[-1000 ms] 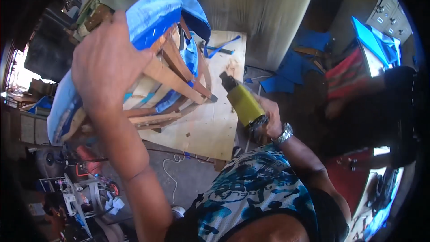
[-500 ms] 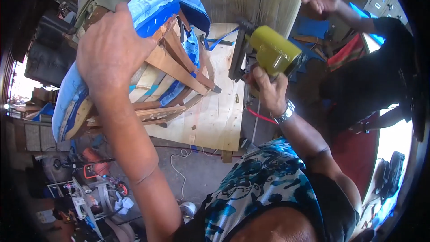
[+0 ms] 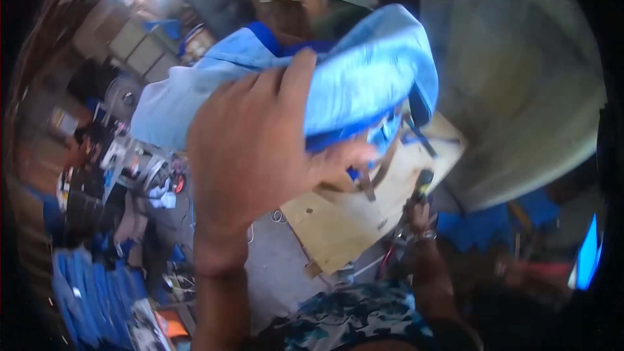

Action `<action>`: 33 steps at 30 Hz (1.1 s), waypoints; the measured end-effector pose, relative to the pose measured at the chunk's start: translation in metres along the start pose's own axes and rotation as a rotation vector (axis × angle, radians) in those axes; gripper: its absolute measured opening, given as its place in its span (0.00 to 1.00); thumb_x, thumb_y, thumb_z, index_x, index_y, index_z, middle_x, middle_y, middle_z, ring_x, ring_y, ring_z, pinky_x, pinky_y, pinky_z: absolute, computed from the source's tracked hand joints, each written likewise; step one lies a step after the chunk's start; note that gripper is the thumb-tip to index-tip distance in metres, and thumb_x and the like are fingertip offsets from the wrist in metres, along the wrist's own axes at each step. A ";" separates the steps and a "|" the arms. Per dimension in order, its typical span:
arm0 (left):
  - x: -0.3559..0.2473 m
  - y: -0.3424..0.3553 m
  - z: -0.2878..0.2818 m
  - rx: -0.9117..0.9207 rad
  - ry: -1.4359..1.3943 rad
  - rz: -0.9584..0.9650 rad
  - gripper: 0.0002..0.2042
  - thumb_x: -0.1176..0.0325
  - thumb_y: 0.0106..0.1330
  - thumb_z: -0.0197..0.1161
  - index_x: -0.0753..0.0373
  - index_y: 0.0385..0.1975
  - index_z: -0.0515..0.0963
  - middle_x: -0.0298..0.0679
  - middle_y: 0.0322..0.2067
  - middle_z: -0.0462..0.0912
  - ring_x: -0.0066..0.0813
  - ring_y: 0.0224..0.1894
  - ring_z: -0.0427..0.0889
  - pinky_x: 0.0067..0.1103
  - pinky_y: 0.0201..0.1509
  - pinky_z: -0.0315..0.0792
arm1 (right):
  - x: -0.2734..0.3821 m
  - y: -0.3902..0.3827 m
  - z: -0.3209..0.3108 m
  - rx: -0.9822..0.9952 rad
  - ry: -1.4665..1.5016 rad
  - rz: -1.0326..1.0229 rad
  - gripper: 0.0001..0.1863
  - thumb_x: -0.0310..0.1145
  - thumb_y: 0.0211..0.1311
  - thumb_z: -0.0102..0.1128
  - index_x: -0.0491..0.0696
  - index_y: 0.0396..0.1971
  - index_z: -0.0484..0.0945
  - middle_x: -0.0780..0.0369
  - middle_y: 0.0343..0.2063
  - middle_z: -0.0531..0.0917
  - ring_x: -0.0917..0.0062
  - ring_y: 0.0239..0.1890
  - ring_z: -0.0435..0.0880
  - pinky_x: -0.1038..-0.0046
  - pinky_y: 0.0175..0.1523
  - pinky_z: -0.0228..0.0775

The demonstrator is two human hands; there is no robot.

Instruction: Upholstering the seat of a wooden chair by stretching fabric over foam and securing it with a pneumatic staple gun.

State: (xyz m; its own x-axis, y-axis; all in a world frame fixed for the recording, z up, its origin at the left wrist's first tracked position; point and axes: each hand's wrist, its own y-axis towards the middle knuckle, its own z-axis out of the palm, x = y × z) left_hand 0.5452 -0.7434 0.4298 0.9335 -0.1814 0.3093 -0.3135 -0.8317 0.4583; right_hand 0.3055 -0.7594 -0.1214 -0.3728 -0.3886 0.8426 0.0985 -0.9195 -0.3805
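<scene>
My left hand point(image 3: 253, 143), large and smeared by motion, grips the edge of an upholstered chair point(image 3: 370, 71). Light blue fabric with a darker blue lining covers its raised side. Bits of its wooden frame show below my thumb; earlier those slats were in fuller sight. At the far side of a plywood tabletop point(image 3: 338, 234) and lower down, my right hand point(image 3: 421, 218) is wrapped round a staple gun point(image 3: 424, 185). The gun is small and blurred here, its yellow-green body partly visible. Its tip points away from me, and it stands apart from the chair.
A big pale curved panel point(image 3: 520, 91) stands at the right behind the tabletop. Blue fabric pieces point(image 3: 487, 224) lie below it. Folded blue cloth point(image 3: 97, 292) is stacked at the lower left, with metal equipment point(image 3: 140, 162) above it. A loose cable point(image 3: 278, 216) lies on the floor.
My view has swung left, so the tabletop and chair sit further right. The chair has turned, showing more fabric and less frame. My right hand has lowered with the staple gun.
</scene>
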 end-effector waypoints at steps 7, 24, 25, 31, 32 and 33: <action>-0.015 0.017 -0.007 -0.003 -0.112 -0.304 0.60 0.09 0.46 0.48 0.69 0.53 0.82 0.50 0.41 0.89 0.52 0.44 0.89 0.35 0.54 0.77 | -0.134 0.165 -0.030 -0.272 -1.032 0.076 0.51 0.34 0.65 0.66 0.45 0.79 0.43 0.40 0.52 0.80 0.52 0.50 0.85 0.54 0.50 0.78; -0.007 0.044 -0.035 0.275 -0.236 -0.587 0.51 0.21 0.70 0.33 0.74 0.49 0.81 0.48 0.42 0.87 0.39 0.48 0.85 0.33 0.58 0.75 | 0.026 0.152 0.001 0.431 -0.113 0.237 0.21 0.50 0.72 0.66 0.45 0.45 0.85 0.64 0.30 0.88 0.75 0.30 0.86 0.72 0.34 0.76; -0.006 0.055 -0.038 0.361 -0.245 -0.608 0.50 0.23 0.71 0.33 0.74 0.49 0.80 0.48 0.42 0.87 0.38 0.48 0.85 0.33 0.57 0.75 | 0.053 0.143 0.012 0.549 -0.051 0.151 0.22 0.50 0.73 0.65 0.44 0.50 0.84 0.70 0.33 0.86 0.86 0.30 0.80 0.80 0.34 0.73; -0.017 0.163 0.005 0.650 -0.274 -0.535 0.36 0.38 0.78 0.46 0.72 0.55 0.79 0.43 0.40 0.87 0.32 0.43 0.84 0.27 0.48 0.75 | 0.175 0.108 0.080 1.041 0.779 -0.034 0.38 0.52 0.74 0.62 0.43 0.73 0.64 0.56 0.59 0.79 0.76 0.54 0.81 0.76 0.47 0.76; -0.023 0.187 0.023 0.699 -0.233 -0.433 0.35 0.38 0.78 0.47 0.71 0.56 0.79 0.43 0.40 0.87 0.32 0.43 0.84 0.26 0.47 0.75 | 0.188 0.104 0.089 0.983 0.853 -0.065 0.35 0.52 0.76 0.59 0.44 0.71 0.67 0.58 0.56 0.81 0.77 0.51 0.82 0.75 0.46 0.78; -0.033 0.208 0.044 0.689 -0.242 -0.436 0.36 0.37 0.77 0.48 0.71 0.56 0.80 0.45 0.40 0.87 0.32 0.42 0.84 0.27 0.47 0.75 | 0.200 0.099 0.097 0.918 0.943 -0.122 0.32 0.53 0.77 0.56 0.45 0.69 0.70 0.59 0.53 0.83 0.77 0.48 0.83 0.75 0.44 0.79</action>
State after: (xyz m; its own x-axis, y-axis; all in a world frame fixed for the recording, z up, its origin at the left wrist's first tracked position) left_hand 0.4569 -0.9332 0.4784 0.9822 0.1879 -0.0001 0.1861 -0.9726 -0.1394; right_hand 0.3301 -0.9342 0.0465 -0.8821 -0.4543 0.1242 0.4647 -0.7962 0.3875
